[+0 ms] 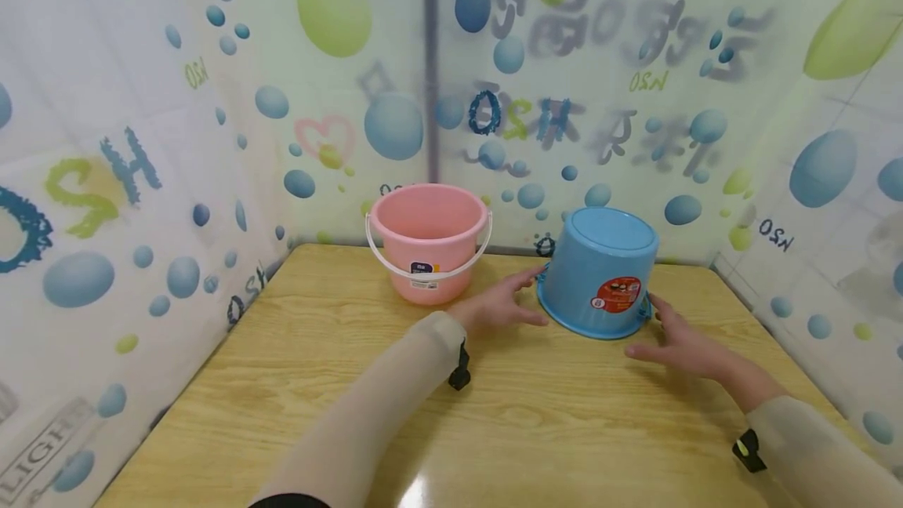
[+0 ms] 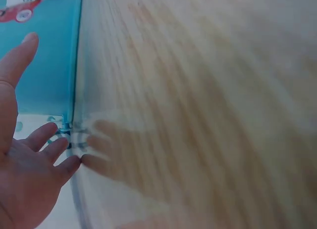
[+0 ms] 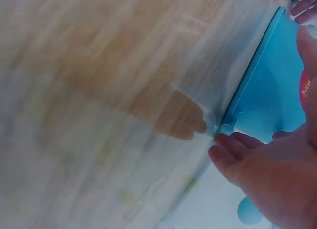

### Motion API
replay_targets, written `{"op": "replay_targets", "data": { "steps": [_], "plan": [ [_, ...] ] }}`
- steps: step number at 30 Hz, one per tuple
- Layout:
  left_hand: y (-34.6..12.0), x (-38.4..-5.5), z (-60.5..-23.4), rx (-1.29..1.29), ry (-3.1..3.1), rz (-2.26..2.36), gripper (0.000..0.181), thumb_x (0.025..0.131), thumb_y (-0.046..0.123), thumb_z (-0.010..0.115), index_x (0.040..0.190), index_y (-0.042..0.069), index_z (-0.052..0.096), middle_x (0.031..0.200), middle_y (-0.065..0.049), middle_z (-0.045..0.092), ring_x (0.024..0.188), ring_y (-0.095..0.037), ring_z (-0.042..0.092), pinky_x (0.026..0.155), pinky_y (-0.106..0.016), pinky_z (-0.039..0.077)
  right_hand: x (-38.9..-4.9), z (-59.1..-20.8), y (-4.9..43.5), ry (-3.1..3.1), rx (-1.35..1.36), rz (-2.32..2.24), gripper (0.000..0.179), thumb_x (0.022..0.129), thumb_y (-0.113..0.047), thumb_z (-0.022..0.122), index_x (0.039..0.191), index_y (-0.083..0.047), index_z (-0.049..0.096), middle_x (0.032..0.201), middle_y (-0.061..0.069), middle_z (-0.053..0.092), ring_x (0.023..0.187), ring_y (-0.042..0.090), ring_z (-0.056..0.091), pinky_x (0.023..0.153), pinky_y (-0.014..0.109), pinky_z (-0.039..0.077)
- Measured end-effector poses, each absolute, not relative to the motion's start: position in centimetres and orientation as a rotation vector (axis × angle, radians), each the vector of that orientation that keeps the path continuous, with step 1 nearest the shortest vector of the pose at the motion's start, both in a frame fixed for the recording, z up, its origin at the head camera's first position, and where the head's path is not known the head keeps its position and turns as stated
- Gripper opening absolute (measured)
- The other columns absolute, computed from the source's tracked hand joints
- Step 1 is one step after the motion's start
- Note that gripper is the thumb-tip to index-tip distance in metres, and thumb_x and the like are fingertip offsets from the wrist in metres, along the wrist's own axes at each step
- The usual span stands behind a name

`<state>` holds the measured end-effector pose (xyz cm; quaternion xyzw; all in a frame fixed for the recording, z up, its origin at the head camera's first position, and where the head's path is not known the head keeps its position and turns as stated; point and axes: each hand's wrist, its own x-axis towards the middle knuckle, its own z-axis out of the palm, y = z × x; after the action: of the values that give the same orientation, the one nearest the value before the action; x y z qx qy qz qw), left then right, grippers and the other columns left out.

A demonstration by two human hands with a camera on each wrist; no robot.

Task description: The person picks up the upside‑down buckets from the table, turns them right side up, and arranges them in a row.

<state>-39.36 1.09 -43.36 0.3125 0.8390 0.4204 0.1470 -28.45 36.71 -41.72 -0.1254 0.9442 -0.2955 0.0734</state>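
Note:
A blue bucket [image 1: 589, 273] stands upside down on the wooden table, its base facing up and a red label [image 1: 617, 295] on its side. My left hand [image 1: 497, 308] is at the bucket's left, fingers extended toward the rim lug and thumb spread apart. On the other side my right hand [image 1: 680, 343] has its fingertips right at the right-hand lug, with the thumb held out in front. Both palms face the bucket, and neither hand is curled round it. In the left wrist view the fingers [image 2: 54, 149] are spread near the blue rim.
A pink bucket [image 1: 430, 257] with a white handle [image 1: 395, 269] stands upright at the back, left of the blue one. The wooden table [image 1: 296, 367] meets patterned wall sheets [image 1: 324, 100] at the back and both sides.

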Motion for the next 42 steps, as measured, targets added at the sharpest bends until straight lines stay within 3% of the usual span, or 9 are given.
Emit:
{"op": "replay_targets", "data": {
  "steps": [8,11,16,23,26,32,36,42],
  "plan": [
    [2.4,-40.5,-44.4,0.835,2.462,1.124,0.11,0.097,0.043,0.086,0.179,0.026,0.015,0.183,-0.008,0.028,0.168,-0.034,0.031,0.134,-0.055,0.033,-29.9,-42.5,36.8,2.847,-0.378,-0.877,0.126,0.099,-0.04,0.083,0.169,0.012,-0.007,0.17,0.051,0.01,0.152,0.075,0.018,0.119,0.087,0.025],
    [3.1,-40.5,-44.2,0.8,2.493,1.11,0.11,0.096,0.043,0.086,0.179,0.029,0.015,0.183,-0.007,0.028,0.169,-0.033,0.028,0.136,-0.055,0.029,-30.1,-42.4,36.7,2.832,-0.361,-0.88,0.127,0.1,-0.041,0.082,0.168,0.013,-0.011,0.171,0.051,0.006,0.153,0.075,0.015,0.12,0.086,0.023],
    [3.9,-40.5,-44.1,0.742,2.524,1.114,0.11,0.096,0.045,0.086,0.178,0.035,0.014,0.183,-0.004,0.029,0.17,-0.032,0.027,0.137,-0.061,0.021,-30.3,-42.7,36.7,2.823,-0.332,-0.853,0.13,0.1,-0.044,0.08,0.167,0.013,-0.016,0.17,0.051,0.005,0.153,0.075,0.017,0.122,0.084,0.024],
    [4.5,-40.4,-44.1,0.703,2.531,1.116,0.11,0.097,0.048,0.084,0.179,0.028,0.012,0.183,-0.005,0.027,0.17,-0.033,0.025,0.137,-0.068,0.008,-30.4,-42.9,36.6,2.818,-0.318,-0.837,0.13,0.101,-0.044,0.079,0.166,0.013,-0.018,0.17,0.051,0.005,0.153,0.074,0.019,0.122,0.083,0.025],
    [4.6,-40.4,-44.2,0.681,2.544,1.114,0.11,0.097,0.049,0.084,0.179,0.027,0.013,0.183,-0.006,0.028,0.17,-0.033,0.026,0.138,-0.066,0.01,-30.4,-42.9,36.5,2.823,-0.314,-0.841,0.13,0.101,-0.045,0.08,0.167,0.013,-0.018,0.171,0.051,0.005,0.153,0.074,0.018,0.122,0.083,0.024],
    [4.9,-40.9,-44.1,0.635,2.552,1.157,0.109,0.095,0.044,0.087,0.178,0.026,0.019,0.181,-0.008,0.033,0.168,-0.033,0.031,0.136,-0.06,0.025,-30.6,-42.8,36.1,2.829,-0.329,-0.885,0.132,0.099,-0.042,0.083,0.167,0.014,-0.015,0.172,0.05,0.003,0.155,0.073,0.015,0.123,0.084,0.021],
    [5.1,-41.3,-43.9,0.638,2.56,1.101,0.116,0.092,0.043,0.09,0.178,0.025,0.015,0.182,-0.008,0.03,0.169,-0.034,0.028,0.138,-0.064,0.016,-30.7,-43.0,36.2,2.833,-0.321,-0.883,0.132,0.098,-0.041,0.084,0.166,0.015,-0.015,0.172,0.049,0.004,0.155,0.073,0.015,0.123,0.084,0.021],
    [5.8,-42.6,-44.4,0.605,2.587,0.987,0.125,0.085,0.048,0.095,0.178,0.037,0.011,0.182,0.002,0.031,0.17,-0.028,0.026,0.138,-0.065,0.01,-30.9,-43.2,36.4,2.844,-0.325,-0.864,0.133,0.098,-0.041,0.084,0.166,0.014,-0.016,0.172,0.05,0.005,0.155,0.073,0.017,0.123,0.083,0.023]
  ]
}}
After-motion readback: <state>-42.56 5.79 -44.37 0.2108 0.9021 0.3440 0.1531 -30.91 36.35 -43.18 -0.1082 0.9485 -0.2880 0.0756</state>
